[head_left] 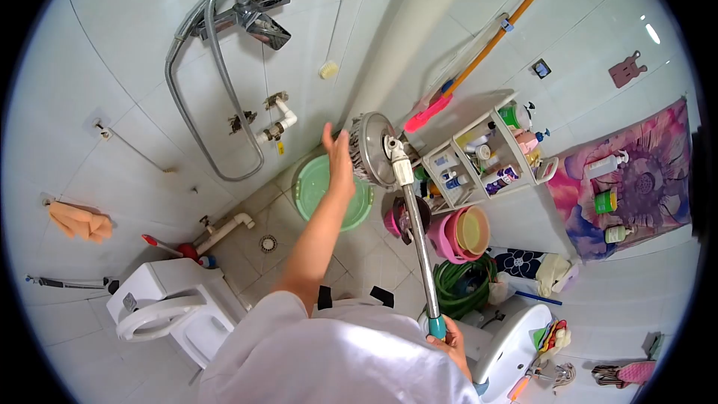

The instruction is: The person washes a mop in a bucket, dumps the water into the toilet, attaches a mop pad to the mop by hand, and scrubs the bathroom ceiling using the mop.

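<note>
Silver metal forms the pole (418, 239) of a mop (376, 151), which slants across the view from the centre toward 5 o'clock. Its round head sits near the middle, tipped so that the strands face 9 o'clock.

At 5 o'clock the right hand (452, 344) has its fingers clamped on the mop, around the teal grip at the lower end of the pole. Near the centre the left hand (341, 167) is raised just beside the head, with at least 1 finger standing apart from the rest; I cannot tell whether it touches the strands. Beneath that hand, on the tiled floor, lies a green basin (314, 191), partly hidden by the forearm.

Toward 8 o'clock come a floor drain (268, 243) and, farther out, a white toilet (153, 284). At 9 o'clock an orange cloth (81, 221) hangs on the wall; at 11 o'clock, a shower hose (221, 67). A pink brush (428, 114) with an orange handle leans toward 1 o'clock.

Bottles fill a white rack (515, 148) near 3 o'clock. Toward 4 o'clock sits a pink tub (440, 236), with a coiled green hose (452, 284) and a sink (516, 340) beyond.
</note>
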`<state>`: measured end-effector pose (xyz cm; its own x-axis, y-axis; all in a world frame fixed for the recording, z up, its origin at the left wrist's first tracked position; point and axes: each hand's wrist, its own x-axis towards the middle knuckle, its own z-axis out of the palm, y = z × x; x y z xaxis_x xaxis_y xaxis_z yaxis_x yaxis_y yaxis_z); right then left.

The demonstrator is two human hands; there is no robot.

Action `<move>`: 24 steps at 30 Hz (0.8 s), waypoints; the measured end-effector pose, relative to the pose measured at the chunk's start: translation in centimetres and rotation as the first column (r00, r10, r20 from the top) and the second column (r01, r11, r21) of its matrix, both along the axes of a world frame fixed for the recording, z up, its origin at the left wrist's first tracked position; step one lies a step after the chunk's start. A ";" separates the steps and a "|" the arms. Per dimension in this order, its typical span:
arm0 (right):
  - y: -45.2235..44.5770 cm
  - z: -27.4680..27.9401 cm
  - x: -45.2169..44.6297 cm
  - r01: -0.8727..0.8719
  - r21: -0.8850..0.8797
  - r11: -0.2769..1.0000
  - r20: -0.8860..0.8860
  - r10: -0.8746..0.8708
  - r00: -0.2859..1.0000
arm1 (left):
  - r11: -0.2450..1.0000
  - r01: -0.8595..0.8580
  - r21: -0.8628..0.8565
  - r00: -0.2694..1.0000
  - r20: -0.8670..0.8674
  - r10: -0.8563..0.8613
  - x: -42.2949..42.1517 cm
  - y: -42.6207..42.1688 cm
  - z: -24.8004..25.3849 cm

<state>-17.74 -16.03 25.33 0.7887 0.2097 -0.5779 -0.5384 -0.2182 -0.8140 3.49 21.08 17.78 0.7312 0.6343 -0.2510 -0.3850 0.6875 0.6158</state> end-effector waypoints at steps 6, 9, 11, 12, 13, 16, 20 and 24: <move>-0.9 -1.2 -0.3 -0.005 0.018 1.000 0.040 0.004 0.999 | 0.907 0.397 -0.137 0.915 -0.010 -0.402 3.4 1.4 -0.3; -1.1 -1.1 -0.3 -0.036 -0.006 0.999 0.090 0.036 0.995 | 0.899 0.394 -0.191 0.918 0.035 -0.395 4.0 1.6 -2.3; -0.8 -0.7 -0.4 -0.049 -0.019 0.999 0.110 0.051 0.993 | 0.907 0.377 -0.186 0.923 -0.009 -0.386 3.8 1.1 -2.1; -0.4 0.0 -0.5 -0.017 -0.024 1.000 0.073 0.019 0.997 | 0.915 0.361 -0.179 0.926 -0.052 -0.375 3.6 0.8 -1.9; -0.2 0.4 -0.5 0.014 -0.031 0.999 0.037 -0.012 0.999 | 0.914 0.364 -0.179 0.924 -0.052 -0.378 3.6 0.7 -1.9; -1.1 -0.5 -0.6 -0.056 -0.051 0.997 0.100 0.060 0.993 | 0.921 0.351 -0.169 0.931 -0.036 -0.362 3.5 0.4 -1.8; -1.4 -1.3 -0.6 -0.103 -0.090 0.991 0.167 0.117 0.979 | 0.957 0.286 -0.051 0.956 -0.060 -0.288 3.0 -0.3 -2.0; 0.1 -0.4 0.3 -0.007 -0.036 0.999 -0.005 0.007 1.000 | 0.866 -0.056 0.497 0.965 -0.196 0.175 1.4 -3.6 -3.5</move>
